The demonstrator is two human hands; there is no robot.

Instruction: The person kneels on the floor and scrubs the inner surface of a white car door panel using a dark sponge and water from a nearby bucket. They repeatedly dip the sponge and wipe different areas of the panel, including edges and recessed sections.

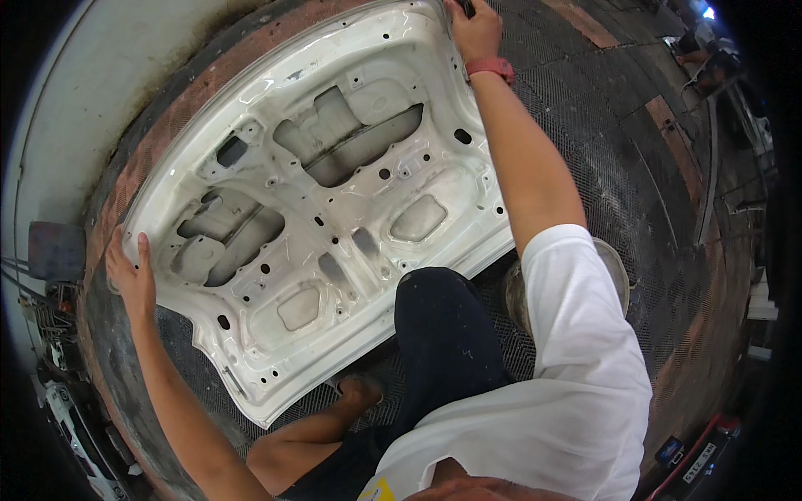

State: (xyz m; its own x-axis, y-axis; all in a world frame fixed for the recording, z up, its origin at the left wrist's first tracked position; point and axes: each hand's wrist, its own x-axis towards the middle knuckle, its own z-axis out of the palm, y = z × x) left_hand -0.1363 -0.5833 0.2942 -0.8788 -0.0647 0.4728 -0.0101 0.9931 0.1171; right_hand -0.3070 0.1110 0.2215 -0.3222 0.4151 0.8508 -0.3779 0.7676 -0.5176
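Observation:
A white car trunk lid (pixel 334 225) lies slanted in front of me, its inner side with cut-outs and holes facing up. My left hand (pixel 132 271) grips its left edge, thumb over the top and the other fingers around the rim. At the far right corner my right hand (pixel 478 37), with a red band at the wrist, is closed around the edge. A small dark thing shows by its fingers, too little of it to name. My bent knee (pixel 434 309) in dark cloth is up against the lid's near edge.
A round container (pixel 614 271) stands behind my right arm. Dark ribbed matting (pixel 601 142) covers the floor. A pale wall (pixel 92 108) rises at the left. Car parts lie at lower left, and a car's end (pixel 710 451) shows at lower right. Another person (pixel 702 54) is at far right.

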